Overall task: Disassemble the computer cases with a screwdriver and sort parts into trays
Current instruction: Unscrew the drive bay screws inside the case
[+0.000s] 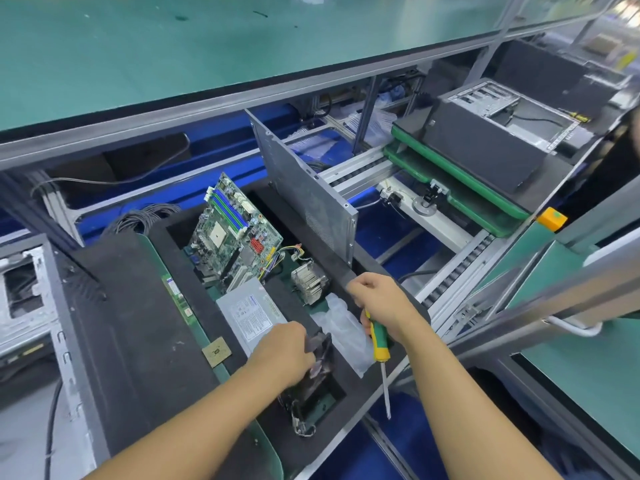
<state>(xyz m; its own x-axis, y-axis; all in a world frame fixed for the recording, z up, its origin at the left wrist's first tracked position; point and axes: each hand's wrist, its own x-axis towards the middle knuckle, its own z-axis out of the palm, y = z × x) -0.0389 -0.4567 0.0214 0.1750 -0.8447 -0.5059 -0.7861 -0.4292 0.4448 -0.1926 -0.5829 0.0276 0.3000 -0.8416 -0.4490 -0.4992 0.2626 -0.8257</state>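
A black foam tray (pixel 138 341) with cut-out compartments lies in front of me. It holds a green motherboard (pixel 232 233), a grey power supply (pixel 251 315), a metal heatsink (pixel 309 282), a RAM stick (pixel 178 297) and a small CPU chip (pixel 216 351). My left hand (pixel 284 351) grips a dark fan-like part (pixel 320 362) over the near compartment. My right hand (pixel 381 306) holds a green and yellow screwdriver (pixel 379 348), its shaft pointing down past the tray's edge. A grey case side panel (pixel 304 192) stands upright in a slot behind.
A clear plastic bag (pixel 346 327) lies between my hands. To the right, a conveyor (pixel 446 233) carries green pallets with an open computer case (pixel 491 136). Another opened case (pixel 24 296) is at the far left. A green shelf (pixel 173 46) hangs overhead.
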